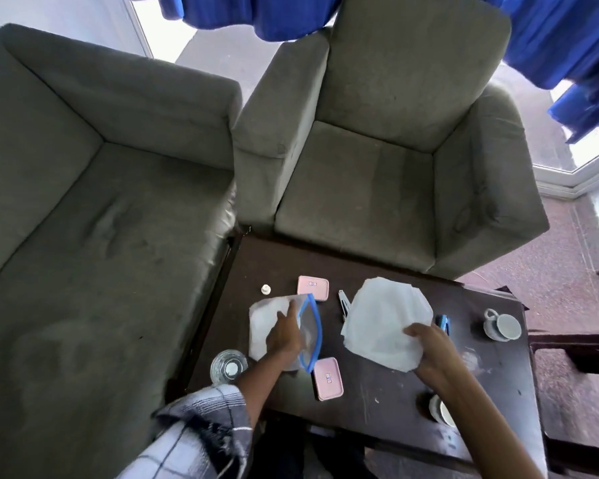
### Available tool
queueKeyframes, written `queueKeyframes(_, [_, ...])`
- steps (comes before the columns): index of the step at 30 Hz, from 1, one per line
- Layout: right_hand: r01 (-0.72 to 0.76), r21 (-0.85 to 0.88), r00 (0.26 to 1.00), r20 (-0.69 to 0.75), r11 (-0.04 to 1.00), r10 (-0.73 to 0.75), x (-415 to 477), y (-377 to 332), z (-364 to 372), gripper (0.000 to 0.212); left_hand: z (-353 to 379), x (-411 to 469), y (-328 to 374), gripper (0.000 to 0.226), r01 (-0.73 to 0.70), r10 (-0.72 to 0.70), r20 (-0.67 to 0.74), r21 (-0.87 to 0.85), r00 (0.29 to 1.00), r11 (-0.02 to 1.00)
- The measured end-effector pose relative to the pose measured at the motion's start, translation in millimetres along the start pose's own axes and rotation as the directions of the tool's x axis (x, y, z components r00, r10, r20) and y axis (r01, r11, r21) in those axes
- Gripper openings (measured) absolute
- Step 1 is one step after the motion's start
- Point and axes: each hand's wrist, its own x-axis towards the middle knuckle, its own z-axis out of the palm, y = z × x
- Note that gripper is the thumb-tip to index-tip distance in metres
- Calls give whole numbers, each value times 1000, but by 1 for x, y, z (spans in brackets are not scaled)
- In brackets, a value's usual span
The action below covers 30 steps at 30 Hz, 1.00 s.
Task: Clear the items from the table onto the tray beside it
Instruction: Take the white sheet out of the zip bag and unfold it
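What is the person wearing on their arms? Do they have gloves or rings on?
The left arm has a loose checked sleeve, white with dark navy lines, ending short of the wrist. The right arm shows no sleeve at all in this view. Both the left hand and the right hand are bare: no gloves. I see no rings, watch or bracelet, though fine details are too blurry to be sure.

1. Two pink boxes: one (pixel 312 288) at the far side of the counter (pixel 377 385), one (pixel 328 378) nearer.
2. Two white cups: one (pixel 502 324) at the right, one (pixel 441 409) partly hidden.
3. One clear glass (pixel 228 366).
4. One zip bag (pixel 308 335) with a blue rim.
5. One stack of white papers (pixel 384 321).
6. One small white cap (pixel 265 289).
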Motion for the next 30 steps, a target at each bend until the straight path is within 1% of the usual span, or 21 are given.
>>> queueKeyframes(2, [-27,12,1000,-2,1000,27,11,10,-1,39,11,18,-2,68,5,-10,61,73,998,997])
queueKeyframes(4, [-42,-6,999,-1,999,42,20,20,-1,33,24,34,-6,70,-25,13,156,78,988,997])
queueKeyframes(6, [-66,-23,998,4,998,66,22,27,-2,27,33,41,-9,74,-29,25,249,16,968,999])
queueKeyframes(7, [-80,-26,997,6,996,80,22,29,0,26,34,40,-7,74,-12,19,265,-28,964,1000])
queueKeyframes(9, [-104,-27,994,28,994,105,17,31,2,26,28,31,5,67,63,-16,238,-190,971,980])
queueKeyframes(10, [-116,-24,992,53,993,117,14,30,3,29,23,24,13,61,106,-33,227,-314,973,943])
queueKeyframes(11, [-129,-15,988,80,992,130,10,29,3,32,17,15,21,55,155,-40,256,-449,966,880])
queueKeyframes(12, [-146,0,983,111,989,145,5,27,2,34,9,4,30,53,222,-27,330,-570,944,791])
queueKeyframes(13, [-160,18,977,147,987,156,-1,23,1,35,-1,-10,38,56,301,16,430,-658,903,691])
queueKeyframes(14, [-173,41,967,195,984,162,-7,20,-1,36,-10,-23,45,62,380,93,527,-713,845,589])
queueKeyframes(15, [-184,66,954,251,981,162,-13,17,-3,38,-19,-36,51,67,436,168,584,-740,794,512])
queueKeyframes(16, [-192,93,941,300,977,157,-20,15,-5,40,-28,-48,57,68,471,220,612,-751,760,463])
queueKeyframes(17, [-199,117,929,339,973,149,-27,13,-7,41,-36,-61,62,65,489,245,623,-754,743,439])
queueKeyframes(18, [-202,133,923,357,970,143,-32,13,-10,41,-43,-73,67,56,487,256,620,-760,742,430])
queueKeyframes(19, [-199,146,919,370,969,133,-36,13,-12,42,-47,-83,71,44,463,268,607,-767,748,443])
queueKeyframes(21, [-172,159,918,385,972,99,-44,14,-15,43,-48,-94,73,18,378,290,564,-777,774,504])
queueKeyframes(22, [-142,159,920,386,977,71,-47,14,-17,41,-47,-98,74,14,316,298,528,-781,795,539])
queueKeyframes(23, [-102,155,927,374,983,37,-50,16,-19,40,-44,-100,74,15,261,294,488,-781,822,568])
queueKeyframes(25, [6,125,941,336,992,-48,-55,20,-21,48,-43,-106,76,20,203,289,427,-795,857,572])
queueKeyframes(28, [137,73,938,310,988,-153,-57,26,-28,64,-44,-115,80,29,200,254,389,-813,885,547])
queueKeyframes(30, [178,72,915,354,981,-192,-60,26,-33,71,-43,-117,81,34,197,245,382,-812,891,549])
